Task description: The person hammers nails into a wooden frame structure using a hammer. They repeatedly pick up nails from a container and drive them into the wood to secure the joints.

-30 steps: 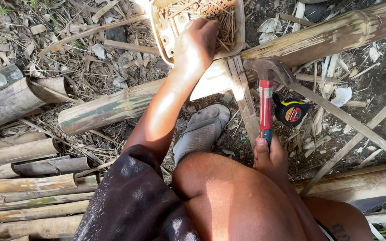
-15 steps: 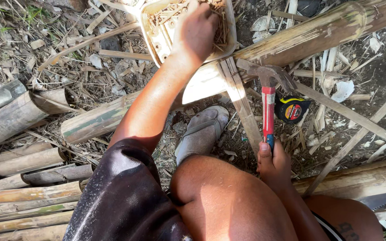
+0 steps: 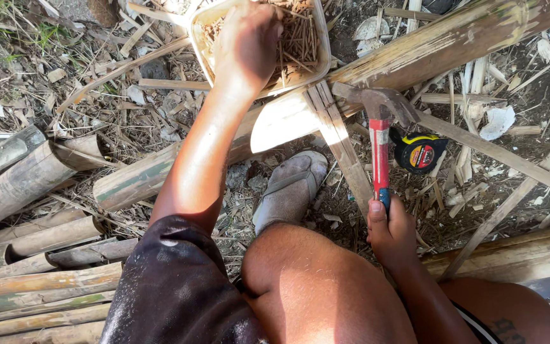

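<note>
Nails (image 3: 297,38) fill tub (image 3: 321,48), apparently plastic.

The hammer (image 3: 380,137) had a dull, worn metal head and a glossy red handle with a blue grip. The tub (image 3: 262,38) at top centre was pale, smooth plastic, filled with thin rusty-brown metal nails (image 3: 300,38). The bamboo pole (image 3: 415,51) looked dry, fibrous and matt. The tape measure (image 3: 420,153) was shiny black and yellow plastic. The shoe (image 3: 289,189) was dusty grey cloth.

Sunlit dirt ground (image 3: 52,95) strewn with bamboo poles (image 3: 27,178).
</note>
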